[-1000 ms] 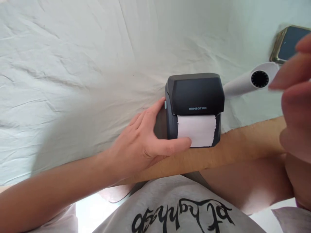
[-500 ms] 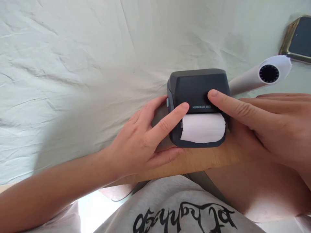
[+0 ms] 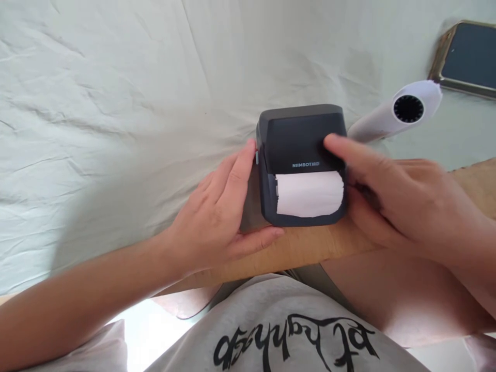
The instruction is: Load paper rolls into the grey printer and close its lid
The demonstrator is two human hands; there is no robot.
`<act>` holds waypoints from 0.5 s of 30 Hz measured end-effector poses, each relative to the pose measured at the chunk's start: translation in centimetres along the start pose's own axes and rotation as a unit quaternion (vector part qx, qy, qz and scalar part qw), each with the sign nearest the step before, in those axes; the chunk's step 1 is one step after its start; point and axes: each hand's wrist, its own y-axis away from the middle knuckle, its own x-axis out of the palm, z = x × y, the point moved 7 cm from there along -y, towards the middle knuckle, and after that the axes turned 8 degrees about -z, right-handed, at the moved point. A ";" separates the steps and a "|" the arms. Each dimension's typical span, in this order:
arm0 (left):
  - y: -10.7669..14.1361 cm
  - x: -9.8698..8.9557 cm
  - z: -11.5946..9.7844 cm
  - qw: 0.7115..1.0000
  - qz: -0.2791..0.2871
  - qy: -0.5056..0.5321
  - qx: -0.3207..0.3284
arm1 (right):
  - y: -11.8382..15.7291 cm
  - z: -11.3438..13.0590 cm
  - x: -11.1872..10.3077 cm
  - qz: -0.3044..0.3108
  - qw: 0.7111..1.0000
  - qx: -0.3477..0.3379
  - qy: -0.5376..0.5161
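Observation:
A small black label printer (image 3: 304, 134), marked NIIMBOT, stands near the wooden edge with a torn strip of white paper (image 3: 310, 195) lying over its front. My left hand (image 3: 219, 206) is closed around its left side, fingers at the side by a small light tab and thumb at the lower front corner. On the right side, my right hand (image 3: 411, 196) grips the printer, with one fingertip on the dark lid and other fingers low against the side, partly hidden. Motion blurs that hand slightly.
Behind the printer on the right lies a white tube-shaped object (image 3: 382, 119) with a black round end. A phone (image 3: 473, 57) rests at the upper right. Wrinkled pale cloth (image 3: 135, 77) covers the surface, with a wooden edge (image 3: 306, 245) along the front.
My left index finger has lifted off the printer's top and now lies along its left side. The printer, tube and phone appear slightly further left in view. My right fingertip stays on the lid.

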 end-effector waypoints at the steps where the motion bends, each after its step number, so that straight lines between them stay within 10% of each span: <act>1: 0.0 0.0 0.1 1.000 0.018 0.002 0.001 | 0.1 -0.1 0.0 0.008 1.000 0.011 -0.014; 15: 0.6 -0.1 0.5 0.998 0.042 -0.044 0.016 | 1.0 -2.0 1.1 0.061 0.996 0.053 -0.044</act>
